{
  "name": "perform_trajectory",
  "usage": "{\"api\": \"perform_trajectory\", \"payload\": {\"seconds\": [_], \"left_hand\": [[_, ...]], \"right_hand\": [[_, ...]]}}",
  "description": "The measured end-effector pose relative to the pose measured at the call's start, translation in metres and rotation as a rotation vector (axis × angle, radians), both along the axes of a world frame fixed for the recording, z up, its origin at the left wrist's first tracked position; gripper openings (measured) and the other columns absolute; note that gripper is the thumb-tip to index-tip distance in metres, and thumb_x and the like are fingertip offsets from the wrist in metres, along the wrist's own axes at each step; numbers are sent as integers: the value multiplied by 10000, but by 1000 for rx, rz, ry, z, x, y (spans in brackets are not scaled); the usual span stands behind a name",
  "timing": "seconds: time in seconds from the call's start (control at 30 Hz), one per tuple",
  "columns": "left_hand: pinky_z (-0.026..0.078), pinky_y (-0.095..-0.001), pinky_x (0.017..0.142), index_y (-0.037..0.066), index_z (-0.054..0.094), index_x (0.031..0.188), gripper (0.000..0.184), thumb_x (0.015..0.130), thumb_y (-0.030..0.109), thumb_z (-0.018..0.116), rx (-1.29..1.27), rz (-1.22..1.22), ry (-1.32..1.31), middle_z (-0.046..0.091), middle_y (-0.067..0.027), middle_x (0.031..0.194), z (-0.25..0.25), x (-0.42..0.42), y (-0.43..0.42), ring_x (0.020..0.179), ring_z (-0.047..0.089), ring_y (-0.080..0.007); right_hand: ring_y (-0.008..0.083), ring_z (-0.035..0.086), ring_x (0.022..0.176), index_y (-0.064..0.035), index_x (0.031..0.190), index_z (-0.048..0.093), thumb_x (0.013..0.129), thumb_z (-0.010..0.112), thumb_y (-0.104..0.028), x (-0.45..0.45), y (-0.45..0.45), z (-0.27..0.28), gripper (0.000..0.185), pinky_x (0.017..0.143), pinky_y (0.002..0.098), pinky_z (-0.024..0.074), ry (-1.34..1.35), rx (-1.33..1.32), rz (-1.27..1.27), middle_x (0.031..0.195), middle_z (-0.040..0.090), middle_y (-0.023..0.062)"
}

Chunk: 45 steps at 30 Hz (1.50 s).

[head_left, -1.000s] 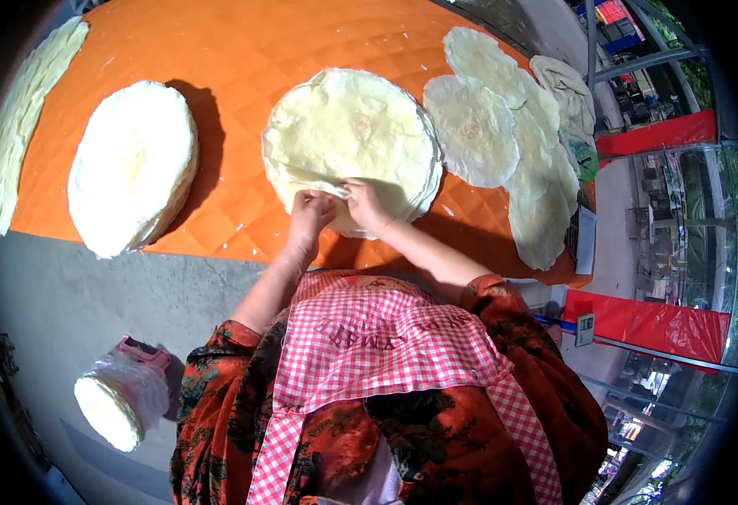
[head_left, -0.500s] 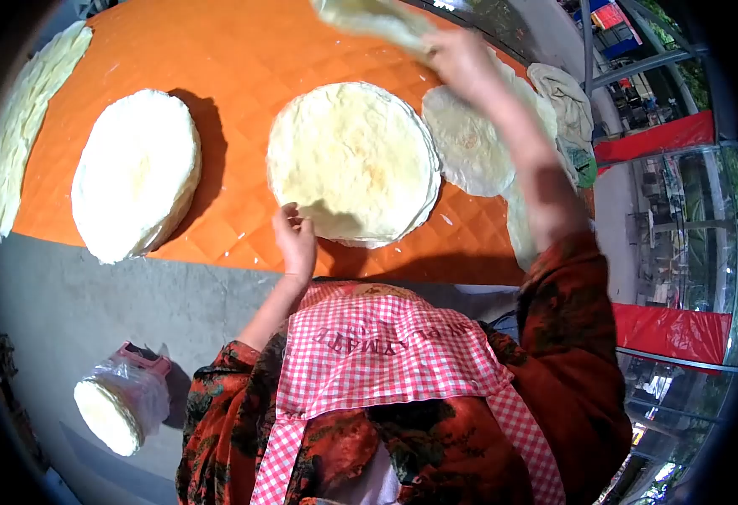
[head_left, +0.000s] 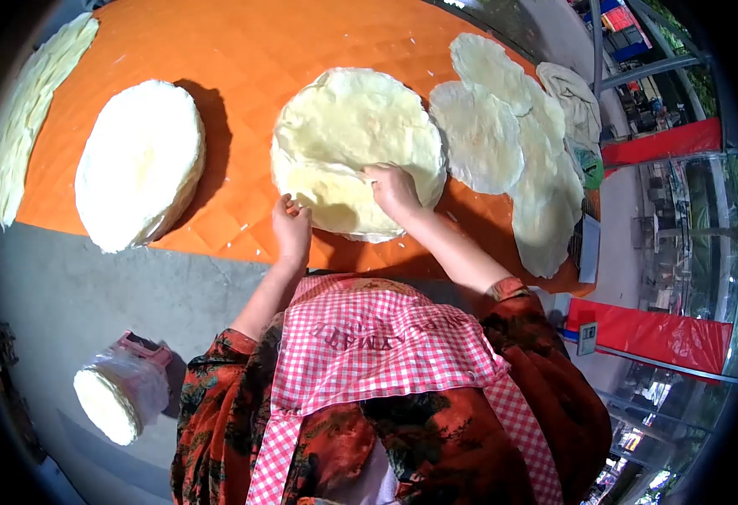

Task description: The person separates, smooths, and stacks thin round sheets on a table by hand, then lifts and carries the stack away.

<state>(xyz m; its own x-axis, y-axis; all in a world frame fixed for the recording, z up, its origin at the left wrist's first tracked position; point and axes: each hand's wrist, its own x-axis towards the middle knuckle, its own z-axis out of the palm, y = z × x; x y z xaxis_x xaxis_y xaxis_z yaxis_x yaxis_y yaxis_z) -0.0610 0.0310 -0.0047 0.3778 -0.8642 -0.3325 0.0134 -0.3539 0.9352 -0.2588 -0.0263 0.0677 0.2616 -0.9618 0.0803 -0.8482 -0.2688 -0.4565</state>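
Note:
A stack of thin, round flatbreads (head_left: pixel 344 109) lies in the middle of the orange tabletop. My right hand (head_left: pixel 392 189) is over its lower part, fingers closed on the edge of the top flatbread (head_left: pixel 335 177), which lies partly folded across the stack. By the stack's lower left edge is my left hand (head_left: pixel 292 223), its fingers loosely curled with a small gap between thumb and fingertips. Nothing shows in that hand. To the right, several thin, pale flatbreads (head_left: pixel 474 135) lie spread and overlapping on the table.
A tall stack of flatbreads (head_left: pixel 138 160) stands left on the orange table (head_left: pixel 243 50). Overlapping flatbreads (head_left: pixel 37 109) line the far left edge. A crumpled cloth (head_left: pixel 571 97) lies at the right. On the floor, a plastic-wrapped stack (head_left: pixel 108 408) rests on a pink stool (head_left: pixel 154 349).
My right hand has come down from the upper right, bringing a flatbread onto the middle stack. The left hand has stayed near the stack's lower left edge.

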Motion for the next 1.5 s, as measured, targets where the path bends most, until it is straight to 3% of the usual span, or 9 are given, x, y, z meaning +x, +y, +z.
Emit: {"api": "perform_trajectory", "payload": {"seconds": [0.33, 0.67, 1.0, 1.13, 1.2, 1.27, 1.33, 1.37, 1.5], "left_hand": [[552, -306, 663, -53, 494, 984, 155, 867, 44, 527, 248, -8, 782, 572, -163, 938, 30, 8, 16, 801, 616, -226], [480, -282, 443, -50, 571, 903, 146, 879, 94, 563, 271, -209, 435, 620, -125, 686, 15, -13, 7, 498, 590, -188], [532, -272, 617, -54, 595, 935, 147, 877, 80, 576, 48, -295, 238, 636, -94, 846, 8, -23, -2, 692, 630, -170], [526, -339, 783, 17, 536, 1071, 225, 895, 152, 574, 124, -153, 980, 610, -80, 975, 19, -21, 1, 893, 616, -191], [478, -344, 859, 56, 519, 1103, 246, 899, 179, 578, 147, -245, 843, 571, -61, 1067, 26, -19, 0, 1043, 544, -193], [467, -332, 863, 60, 518, 1114, 255, 894, 168, 587, 190, -297, 682, 555, -54, 1105, 30, -22, 1, 1069, 520, -190], [463, -313, 845, 50, 506, 1145, 301, 875, 139, 606, 193, -319, 596, 534, -55, 1123, 23, -24, -2, 1056, 506, -185], [468, -312, 831, 45, 505, 1149, 308, 869, 120, 608, 185, -307, 566, 541, -57, 1104, 22, -27, -4, 1031, 520, -187], [466, -297, 765, 15, 508, 1129, 329, 827, 67, 628, -39, -233, 354, 541, -100, 1084, 0, -16, -5, 913, 554, -177]], "right_hand": [[299, 551, 1040, -32, 1006, 652, 778, 527, 28, -8, 32, -45, 267, 888, 383, 461, -15, 10, 131, 1109, 608, 134], [283, 537, 1036, -26, 1032, 637, 788, 576, 4, 4, 43, -50, 253, 907, 371, 442, -17, -74, 111, 1097, 587, 99], [358, 422, 1195, 33, 1250, 453, 821, 609, -191, 4, 54, -40, 508, 1023, 417, 353, -34, 50, 210, 1260, 469, 188], [363, 428, 1220, 56, 1241, 459, 764, 589, -71, 10, 53, -45, 510, 1012, 423, 370, -10, 46, 78, 1294, 463, 215], [320, 594, 919, 51, 1111, 569, 778, 591, 13, 0, 30, -62, 336, 787, 390, 510, -292, 153, 110, 1092, 577, 201], [229, 581, 753, 14, 1089, 595, 826, 623, -56, 9, -7, 1, 274, 652, 307, 509, -95, 821, -262, 1041, 598, 154], [150, 533, 633, 20, 1058, 619, 880, 598, -110, -1, -53, 63, 221, 555, 276, 480, -255, 627, -155, 942, 634, 138], [164, 587, 647, 3, 1088, 634, 896, 562, -137, -55, -128, -5, 248, 574, 311, 504, -286, 517, -117, 931, 668, 132], [205, 663, 712, -64, 940, 686, 864, 529, -55, -21, -114, 192, 175, 624, 324, 517, -22, 92, -22, 845, 694, 97]]}}
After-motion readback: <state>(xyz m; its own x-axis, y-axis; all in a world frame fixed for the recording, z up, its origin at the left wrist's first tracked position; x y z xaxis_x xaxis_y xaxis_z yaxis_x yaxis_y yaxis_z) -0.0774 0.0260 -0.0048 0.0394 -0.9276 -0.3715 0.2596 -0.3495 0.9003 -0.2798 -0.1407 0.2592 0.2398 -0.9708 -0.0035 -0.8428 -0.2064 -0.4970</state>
